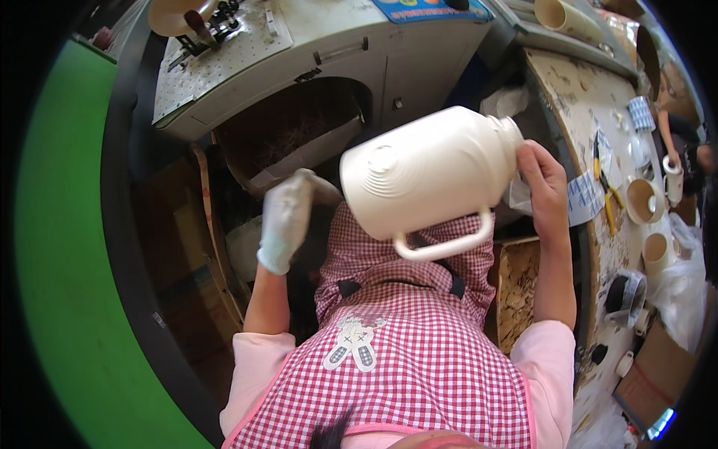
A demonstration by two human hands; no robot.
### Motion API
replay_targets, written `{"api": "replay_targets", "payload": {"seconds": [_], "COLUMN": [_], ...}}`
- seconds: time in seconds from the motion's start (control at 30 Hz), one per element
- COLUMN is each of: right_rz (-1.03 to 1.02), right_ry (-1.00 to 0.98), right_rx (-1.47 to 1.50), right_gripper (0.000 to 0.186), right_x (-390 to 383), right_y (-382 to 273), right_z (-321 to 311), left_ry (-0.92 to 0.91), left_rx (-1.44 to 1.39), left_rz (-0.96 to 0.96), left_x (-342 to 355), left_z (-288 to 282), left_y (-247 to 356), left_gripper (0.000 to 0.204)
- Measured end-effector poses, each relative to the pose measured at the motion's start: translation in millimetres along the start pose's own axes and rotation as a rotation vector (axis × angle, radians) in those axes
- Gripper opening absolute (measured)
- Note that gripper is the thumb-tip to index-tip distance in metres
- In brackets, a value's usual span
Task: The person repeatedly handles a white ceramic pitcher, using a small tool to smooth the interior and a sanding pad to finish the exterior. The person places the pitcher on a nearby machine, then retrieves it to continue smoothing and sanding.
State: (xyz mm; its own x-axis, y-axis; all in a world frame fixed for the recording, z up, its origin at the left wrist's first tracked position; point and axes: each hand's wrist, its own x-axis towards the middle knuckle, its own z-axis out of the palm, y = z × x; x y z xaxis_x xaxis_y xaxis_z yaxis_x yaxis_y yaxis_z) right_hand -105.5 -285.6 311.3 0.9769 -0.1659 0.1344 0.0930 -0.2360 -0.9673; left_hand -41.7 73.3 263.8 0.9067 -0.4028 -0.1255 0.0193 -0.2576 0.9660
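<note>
My bare right hand grips the neck of a large cream jug, tilted on its side, with ridged rings on its body and its handle hanging below. My left hand, in a pale knit glove with a light blue cuff, is left of the jug's base, apart from it; its fingers are blurred and bent away, so their hold is unclear. Below both hands is my red checked apron.
Ahead are a white cabinet with a small fixture and an open box. The worn right-hand bench holds pliers, cups and plastic bags. A co-worker's hand holds a cream vessel. A green panel stands left.
</note>
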Motion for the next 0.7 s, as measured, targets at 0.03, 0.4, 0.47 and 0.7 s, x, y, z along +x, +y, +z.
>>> {"api": "replay_targets", "payload": {"seconds": [0.03,0.4,0.47,0.7], "right_rz": [0.032,-0.365,-0.403,-0.651], "right_ry": [0.056,-0.122,-0.383,-0.253], "right_rx": [0.028,-0.467,-0.415,-0.863], "right_gripper": [0.028,0.027,0.041,0.076], "right_x": [-0.2,163.6,228.7,402.5], "right_y": [4.4,-74.5,-80.6,-119.9], "right_z": [-10.6,44.6,100.7,327.6], "left_ry": [-0.122,-0.561,-0.622,-0.741], "left_rx": [-0.013,-1.299,-1.35,-1.205], "left_rz": [-0.215,-0.234,-0.221,-0.161], "left_x": [3.0,66.9,74.9,72.6], "left_z": [5.1,81.7,92.1,96.8], "left_y": [-7.7,-87.0,-109.4,-168.6], "left_gripper": [0.053,0.058,0.065,0.076]}}
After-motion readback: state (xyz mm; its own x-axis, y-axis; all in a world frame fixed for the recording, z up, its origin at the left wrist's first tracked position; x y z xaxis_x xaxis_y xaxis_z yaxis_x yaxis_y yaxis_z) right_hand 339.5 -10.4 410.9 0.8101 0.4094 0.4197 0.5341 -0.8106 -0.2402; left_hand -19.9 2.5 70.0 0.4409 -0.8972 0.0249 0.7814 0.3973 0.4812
